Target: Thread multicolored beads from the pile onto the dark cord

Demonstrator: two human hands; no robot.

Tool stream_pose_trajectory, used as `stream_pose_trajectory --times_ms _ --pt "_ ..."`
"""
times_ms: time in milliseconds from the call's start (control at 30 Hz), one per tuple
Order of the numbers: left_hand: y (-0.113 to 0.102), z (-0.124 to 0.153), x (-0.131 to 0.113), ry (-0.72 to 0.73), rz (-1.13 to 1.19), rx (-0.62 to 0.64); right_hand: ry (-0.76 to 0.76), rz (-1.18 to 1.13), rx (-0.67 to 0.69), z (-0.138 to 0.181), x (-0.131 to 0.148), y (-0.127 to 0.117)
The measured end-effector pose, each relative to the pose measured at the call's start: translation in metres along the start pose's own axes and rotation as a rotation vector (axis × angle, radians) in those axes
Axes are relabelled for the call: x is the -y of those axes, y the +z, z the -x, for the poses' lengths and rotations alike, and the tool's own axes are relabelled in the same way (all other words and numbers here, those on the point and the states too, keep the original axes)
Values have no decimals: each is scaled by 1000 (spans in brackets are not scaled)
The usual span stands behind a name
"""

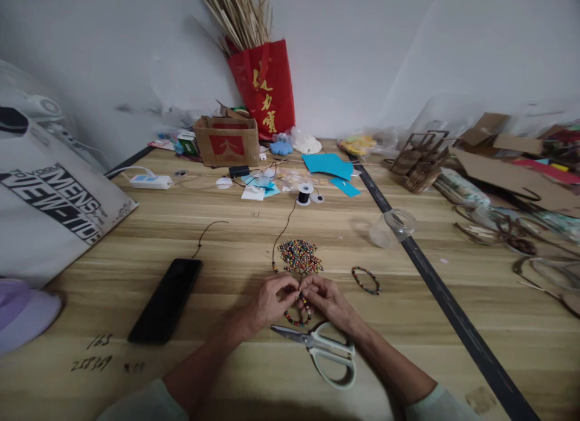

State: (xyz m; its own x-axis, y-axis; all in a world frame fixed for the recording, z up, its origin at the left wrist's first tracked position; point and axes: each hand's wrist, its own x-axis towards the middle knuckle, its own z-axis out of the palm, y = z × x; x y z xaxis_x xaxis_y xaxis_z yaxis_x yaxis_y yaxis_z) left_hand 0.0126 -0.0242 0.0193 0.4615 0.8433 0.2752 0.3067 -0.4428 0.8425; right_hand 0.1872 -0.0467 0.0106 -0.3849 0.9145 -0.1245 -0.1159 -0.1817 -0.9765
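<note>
Both hands meet at lower centre of the frame: left hand [268, 301] and right hand [327, 299] each pinch the bead string [299, 317], whose loop hangs between them. Just above lies a bead pile [299, 256]; a finished bracelet [366, 280] sits to the right, scissors [324, 348] below, a black phone [165, 299] left.

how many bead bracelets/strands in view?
2. One finished bracelet lies on the table right of the loose bead pile. One bead strand hangs between the left hand and right hand.
</note>
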Motion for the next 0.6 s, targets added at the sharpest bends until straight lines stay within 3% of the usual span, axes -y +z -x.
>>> stream_pose_trajectory --times_ms 367,600 --pt "1 1 1 17 -20 4 20 -1 59 -3 -2 -7" --pt "2 -1 2 -24 39 -17 -107 250 -25 2 -5 -2"
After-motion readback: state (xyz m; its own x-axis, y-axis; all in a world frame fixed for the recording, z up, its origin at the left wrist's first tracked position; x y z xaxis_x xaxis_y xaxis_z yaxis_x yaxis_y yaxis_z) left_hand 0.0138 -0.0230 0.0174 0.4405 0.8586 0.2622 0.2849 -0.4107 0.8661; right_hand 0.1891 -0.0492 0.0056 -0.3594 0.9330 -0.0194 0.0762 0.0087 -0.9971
